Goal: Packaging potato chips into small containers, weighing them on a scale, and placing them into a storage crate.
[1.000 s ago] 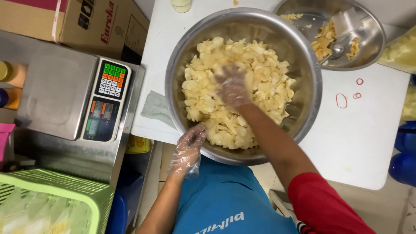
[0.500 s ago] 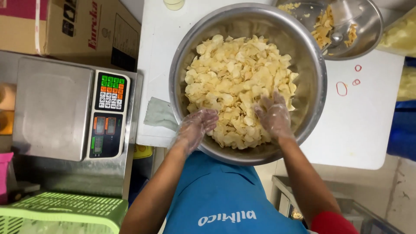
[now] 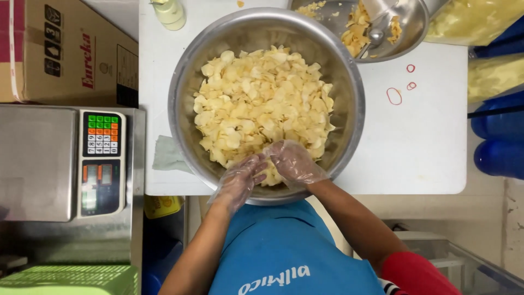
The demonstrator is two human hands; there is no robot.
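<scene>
Both of my hands have drawn together since half a second ago, when they sat apart on either side of the pile; now they meet at the near edge of the chips. Left hand and right hand each wear a clear plastic glove and touch at the fingertips, fingers curled down into the near side of the chips. Each grip is loosely cupped around a few chips, neither spread flat nor clamped tight.

These pale yellow chips fill the big steel bowl, which stands on the white desk just in front of my blue apron, its near rim hanging slightly past the desk edge.

Far right of it, touching the big bowl's rim, sits a smaller steel bowl with some chips and a spoon in it. Three red rubber bands lie on the desk to the right. A folded grey-green cloth lies tucked under the big bowl's left side. A pale bottle stands at the far left of the desk. Left of the desk are a steel weighing scale with a coloured keypad and, beyond it, a cardboard box.
</scene>
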